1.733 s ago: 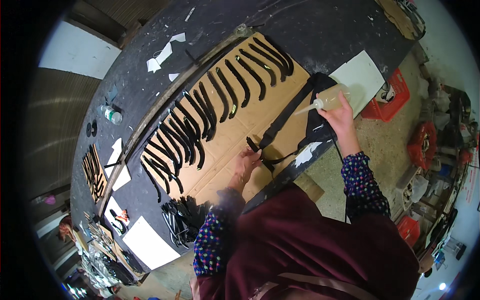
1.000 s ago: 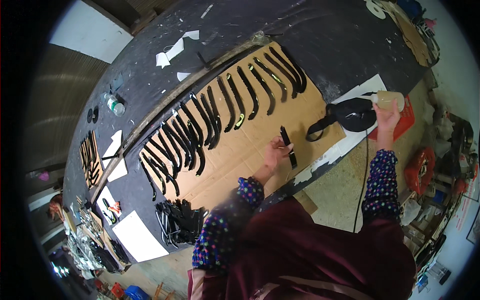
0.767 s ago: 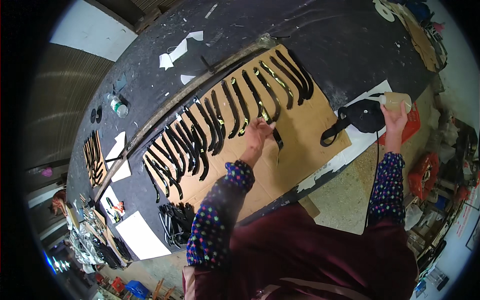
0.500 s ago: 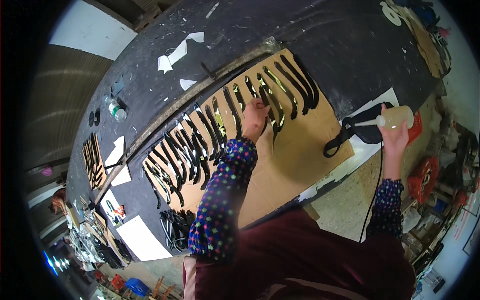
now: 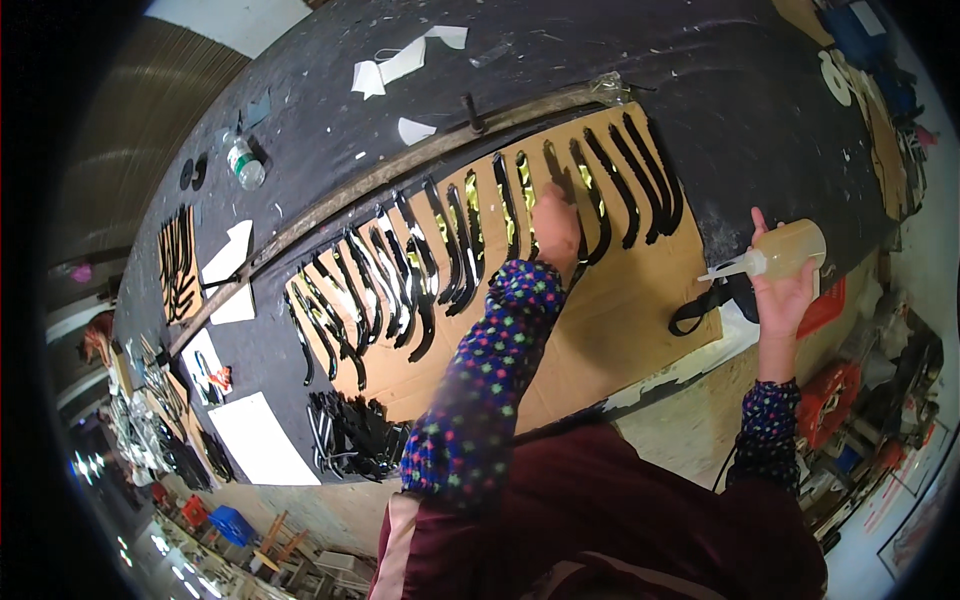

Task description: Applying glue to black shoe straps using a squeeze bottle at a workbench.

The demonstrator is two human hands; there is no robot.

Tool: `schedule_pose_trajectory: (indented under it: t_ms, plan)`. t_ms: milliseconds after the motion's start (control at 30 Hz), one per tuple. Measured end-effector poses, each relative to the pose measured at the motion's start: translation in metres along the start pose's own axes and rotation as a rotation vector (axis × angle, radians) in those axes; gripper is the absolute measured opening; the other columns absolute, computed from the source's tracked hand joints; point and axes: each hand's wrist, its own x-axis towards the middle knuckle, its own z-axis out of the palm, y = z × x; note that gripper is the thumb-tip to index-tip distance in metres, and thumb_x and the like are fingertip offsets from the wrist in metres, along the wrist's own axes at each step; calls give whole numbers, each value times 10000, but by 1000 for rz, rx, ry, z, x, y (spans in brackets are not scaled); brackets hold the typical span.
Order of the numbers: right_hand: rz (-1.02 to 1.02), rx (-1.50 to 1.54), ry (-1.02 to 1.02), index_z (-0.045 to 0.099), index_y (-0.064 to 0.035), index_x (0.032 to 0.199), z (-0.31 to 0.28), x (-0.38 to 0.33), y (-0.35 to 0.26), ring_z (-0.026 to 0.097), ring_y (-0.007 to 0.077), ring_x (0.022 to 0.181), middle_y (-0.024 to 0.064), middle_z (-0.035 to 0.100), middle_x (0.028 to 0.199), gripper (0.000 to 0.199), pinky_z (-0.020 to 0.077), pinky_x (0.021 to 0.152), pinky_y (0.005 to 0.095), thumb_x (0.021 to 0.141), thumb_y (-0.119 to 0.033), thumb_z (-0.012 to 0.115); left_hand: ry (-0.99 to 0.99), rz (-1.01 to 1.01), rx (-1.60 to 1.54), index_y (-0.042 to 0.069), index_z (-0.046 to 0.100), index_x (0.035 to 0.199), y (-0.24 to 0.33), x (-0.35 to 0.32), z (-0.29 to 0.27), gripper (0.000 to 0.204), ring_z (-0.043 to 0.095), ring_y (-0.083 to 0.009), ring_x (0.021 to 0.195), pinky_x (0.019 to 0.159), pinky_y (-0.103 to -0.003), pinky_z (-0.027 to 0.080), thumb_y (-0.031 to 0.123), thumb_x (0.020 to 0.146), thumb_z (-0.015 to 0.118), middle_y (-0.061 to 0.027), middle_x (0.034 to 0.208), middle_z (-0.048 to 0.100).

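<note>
Curved black strips [image 5: 655,170] lie side by side in a long row on a brown cardboard sheet [image 5: 640,300]. Many carry white or yellow-green patches. My left hand [image 5: 557,222] is over the right half of the row, fingers closed on a black strip whose lower end shows below the palm; the fingertips are partly hidden. To the right, clear of the cardboard, my right hand [image 5: 785,300] grips a translucent squeeze bottle [image 5: 795,248] with yellowish liquid inside. The bottle is tipped nearly sideways, its thin nozzle pointing left.
A long bar [image 5: 400,160] runs behind the cardboard on the dark table. A heap of black strips [image 5: 350,435] lies by the near left edge, beside a white sheet [image 5: 262,440]. A clear plastic bottle [image 5: 245,163] and white scraps [image 5: 405,62] are farther back.
The view has shifted, and the table's contents appear moved. My left hand is still low over the strips in the row. My right hand still holds the squeeze bottle, now slightly lower.
</note>
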Motion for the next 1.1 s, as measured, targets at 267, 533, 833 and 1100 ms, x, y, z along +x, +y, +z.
schedule_pose_trajectory:
  t_ms: [267,533,833,1100]
  plan:
    - [123,68,-24,394,13,1200,21,-1,41,345,323,1178,219,66,1390,548,328,938,469,767,-247,608,-27,94,112,-23,504,864,8,-13,-14,230,550,-366,820,700,-390,448,9,666,616,-221,856,569]
    - [304,161,49,351,20,1230,51,-16,101,304,315,1209,160,248,1354,581,279,990,430,776,-248,594,-109,150,-304,6,511,862,-48,-110,-120,163,512,-146,608,559,-260,421,50,731,598,-84,679,512]
    - [657,2,-121,354,-16,1224,111,-77,230,310,322,1212,147,393,1249,666,337,940,483,707,-296,668,759,-225,205,29,544,931,-183,-283,-336,178,484,-176,777,693,-280,403,78,767,590,-82,865,512]
    - [777,75,-180,402,-62,1185,171,-148,298,361,310,1171,125,427,1218,616,375,908,474,700,-321,681,661,-435,672,79,559,926,-234,-308,-393,315,469,-287,904,764,-414,355,340,753,589,-94,926,528]
